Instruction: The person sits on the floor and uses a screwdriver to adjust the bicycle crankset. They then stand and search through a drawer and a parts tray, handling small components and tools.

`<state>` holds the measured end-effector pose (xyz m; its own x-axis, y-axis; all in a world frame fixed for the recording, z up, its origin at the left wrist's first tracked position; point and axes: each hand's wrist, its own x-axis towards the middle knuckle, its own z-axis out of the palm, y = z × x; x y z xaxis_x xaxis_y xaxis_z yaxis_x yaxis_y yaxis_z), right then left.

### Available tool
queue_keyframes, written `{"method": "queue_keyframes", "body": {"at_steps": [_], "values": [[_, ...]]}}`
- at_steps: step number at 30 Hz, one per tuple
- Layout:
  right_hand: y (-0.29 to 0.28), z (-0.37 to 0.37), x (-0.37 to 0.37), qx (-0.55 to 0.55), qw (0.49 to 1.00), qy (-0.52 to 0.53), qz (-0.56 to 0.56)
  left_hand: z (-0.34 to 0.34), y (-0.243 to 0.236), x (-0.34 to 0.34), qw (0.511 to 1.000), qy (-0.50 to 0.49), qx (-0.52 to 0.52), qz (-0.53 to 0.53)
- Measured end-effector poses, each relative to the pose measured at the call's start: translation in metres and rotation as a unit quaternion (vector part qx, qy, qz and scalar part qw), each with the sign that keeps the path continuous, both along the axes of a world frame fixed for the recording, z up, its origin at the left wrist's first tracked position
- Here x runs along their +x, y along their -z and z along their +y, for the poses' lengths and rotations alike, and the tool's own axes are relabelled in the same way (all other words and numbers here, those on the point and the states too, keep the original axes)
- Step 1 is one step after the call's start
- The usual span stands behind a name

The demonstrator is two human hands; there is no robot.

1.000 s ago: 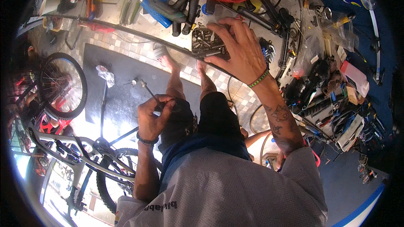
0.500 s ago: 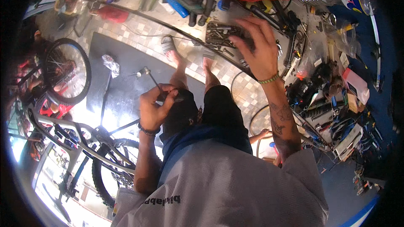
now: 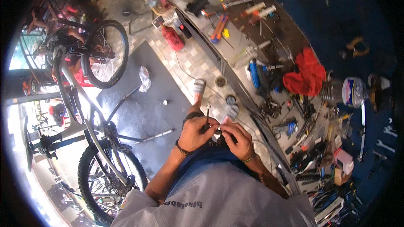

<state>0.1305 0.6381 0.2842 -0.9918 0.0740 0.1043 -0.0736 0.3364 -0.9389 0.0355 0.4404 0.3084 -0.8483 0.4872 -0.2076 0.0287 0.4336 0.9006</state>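
My left hand [image 3: 195, 134] is closed on a thin dark rod-shaped tool [image 3: 208, 109] with a silver end, which sticks up past the fingers. Close against it, my right hand [image 3: 238, 141] pinches with thumb and fingertips at a small dark piece [image 3: 218, 132] between the two hands. What exactly this piece is, and whether it belongs to the tool, I cannot make out. Both hands are held together in front of my body.
A workbench [image 3: 235, 61] runs along the right, covered with tools, a red cloth [image 3: 306, 73] and a plastic bottle [image 3: 354, 91]. To the left, a bicycle [image 3: 80, 96] is held on a stand above a dark mat [image 3: 139, 101]. A red bottle [image 3: 172, 38] stands by the bench.
My right hand has come back from over the bench and now meets my left hand, its spread fingers closed into a pinch. The view has shifted, with the bench farther right.
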Motion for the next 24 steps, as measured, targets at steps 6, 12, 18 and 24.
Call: {"method": "queue_keyframes", "body": {"at_steps": [6,12,18,24], "values": [[-0.012,-0.032,-0.084,-0.011,1.000,-0.007,-0.019,-0.043,0.010,-0.070,0.999,-0.026,0.014,0.021],[-0.013,-0.086,-0.196,-0.009,0.999,-0.008,-0.045,-0.095,0.001,-0.168,1.000,-0.002,0.018,0.016],[-0.012,-0.127,-0.275,0.026,0.998,-0.025,-0.047,-0.140,-0.016,-0.253,0.999,0.038,-0.009,0.019],[-0.014,-0.134,-0.324,-0.005,0.996,-0.032,-0.089,-0.148,-0.009,-0.304,0.999,0.040,-0.014,-0.008]]}}
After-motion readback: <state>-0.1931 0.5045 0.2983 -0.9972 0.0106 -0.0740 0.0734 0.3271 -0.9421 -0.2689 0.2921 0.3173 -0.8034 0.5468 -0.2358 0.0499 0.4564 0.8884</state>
